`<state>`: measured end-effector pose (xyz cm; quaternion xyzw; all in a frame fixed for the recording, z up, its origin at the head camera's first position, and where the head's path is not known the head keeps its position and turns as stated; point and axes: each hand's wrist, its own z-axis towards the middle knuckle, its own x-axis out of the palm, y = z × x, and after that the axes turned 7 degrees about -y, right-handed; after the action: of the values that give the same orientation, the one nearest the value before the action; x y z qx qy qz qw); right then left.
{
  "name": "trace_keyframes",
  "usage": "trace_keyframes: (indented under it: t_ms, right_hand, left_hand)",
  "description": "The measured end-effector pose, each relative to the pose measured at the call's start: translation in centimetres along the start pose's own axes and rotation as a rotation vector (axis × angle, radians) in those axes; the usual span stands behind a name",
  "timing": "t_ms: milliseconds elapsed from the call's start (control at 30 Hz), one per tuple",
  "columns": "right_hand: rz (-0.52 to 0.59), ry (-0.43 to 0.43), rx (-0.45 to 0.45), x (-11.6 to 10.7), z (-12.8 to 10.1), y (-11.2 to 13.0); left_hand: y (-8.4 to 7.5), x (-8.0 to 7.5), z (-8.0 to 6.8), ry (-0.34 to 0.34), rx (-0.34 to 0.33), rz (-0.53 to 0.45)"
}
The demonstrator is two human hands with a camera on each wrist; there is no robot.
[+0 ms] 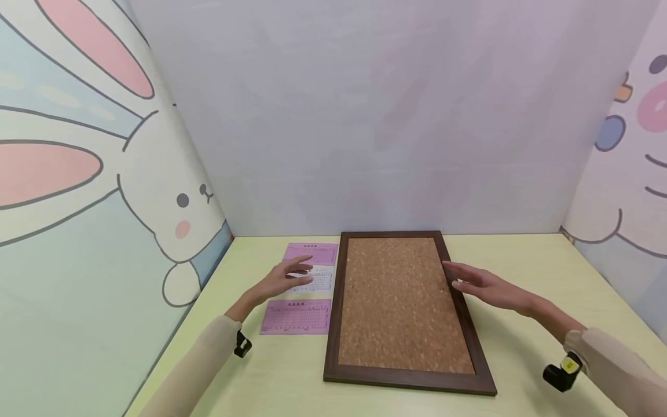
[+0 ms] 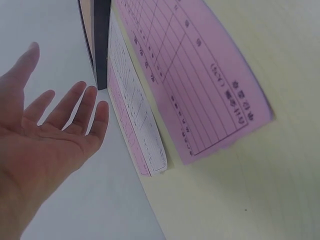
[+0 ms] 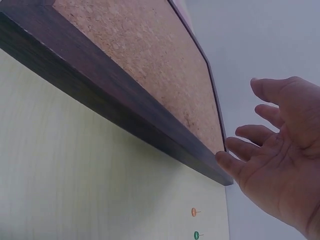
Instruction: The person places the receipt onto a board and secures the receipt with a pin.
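A cork board (image 1: 401,307) in a dark wooden frame lies flat on the pale yellow table (image 1: 521,260). To its left lie a pink form (image 1: 311,253), a white form (image 1: 319,281) and a second pink form (image 1: 296,317) in a column. My left hand (image 1: 289,277) hovers open over the white form, fingers straight and holding nothing. In the left wrist view the left hand (image 2: 55,130) is spread beside the white form (image 2: 137,120) and a pink form (image 2: 200,85). My right hand (image 1: 479,285) is open over the board's right frame edge. Near the board's frame (image 3: 115,100), the right hand (image 3: 280,150) is empty.
Two pushpins, one orange (image 3: 194,212) and one green (image 3: 197,234), lie on the table past the board's corner in the right wrist view. Cartoon-printed walls (image 1: 78,202) close in the table on the left, back and right.
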<state>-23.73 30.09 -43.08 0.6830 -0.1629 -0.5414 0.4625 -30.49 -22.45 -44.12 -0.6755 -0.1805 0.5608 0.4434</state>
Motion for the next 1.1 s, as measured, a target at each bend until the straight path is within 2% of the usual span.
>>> trace_keyframes:
  t_ms: [233, 433, 700, 867, 1100]
  right_hand:
    - [-0.007, 0.016, 0.005, 0.3, -0.1, -0.5]
    - [-0.008, 0.013, -0.036, 0.3, -0.1, -0.7]
    - [0.017, 0.014, -0.059, 0.4, -0.4, -0.7]
    - [0.025, 0.010, -0.038, 0.4, -0.2, -0.3]
    - [0.077, 0.011, 0.046, 0.8, -0.3, -0.2]
  left_hand:
    - [0.2, 0.0, 0.2, -0.031, 0.026, 0.025]
    - [1.0, -0.3, 0.7, -0.067, 0.001, 0.042]
    - [1.8, -1.5, 1.5, -0.155, -0.034, 0.051]
    - [2.4, -2.1, 2.2, -0.193, -0.066, 0.045]
    - [2.7, -2.3, 4.4, -0.244, -0.118, 0.001]
